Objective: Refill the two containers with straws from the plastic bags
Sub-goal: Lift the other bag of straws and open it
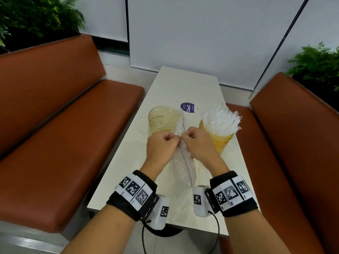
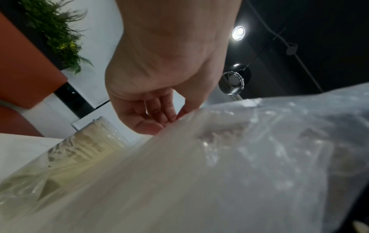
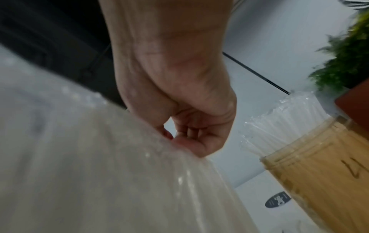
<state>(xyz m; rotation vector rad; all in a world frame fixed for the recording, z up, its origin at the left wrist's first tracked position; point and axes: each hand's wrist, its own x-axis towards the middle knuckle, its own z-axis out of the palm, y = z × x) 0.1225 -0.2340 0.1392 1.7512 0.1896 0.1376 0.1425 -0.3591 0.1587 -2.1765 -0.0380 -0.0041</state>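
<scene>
A clear plastic bag [image 1: 181, 169] of straws lies lengthwise on the white table [image 1: 183, 85], its far end leaning toward the left container. My left hand [image 1: 162, 145] and right hand [image 1: 195, 143] pinch the bag side by side near its top, knuckles almost touching. The left yellowish container [image 1: 161, 119] stands behind the hands and holds only a few straws. The right container [image 1: 222, 142] is packed with wrapped straws [image 1: 219, 119] fanning out above its rim. In the wrist views the bag [image 2: 219, 173] [image 3: 99, 173] fills the lower frame under the curled fingers [image 2: 159, 116] [image 3: 191, 138].
A round purple sticker [image 1: 188, 107] lies on the table behind the containers. Orange-brown benches [image 1: 64, 143] [image 1: 293, 143] flank the narrow table on both sides. Green plants [image 1: 36, 17] [image 1: 317, 63] stand behind the benches. The far half of the table is bare.
</scene>
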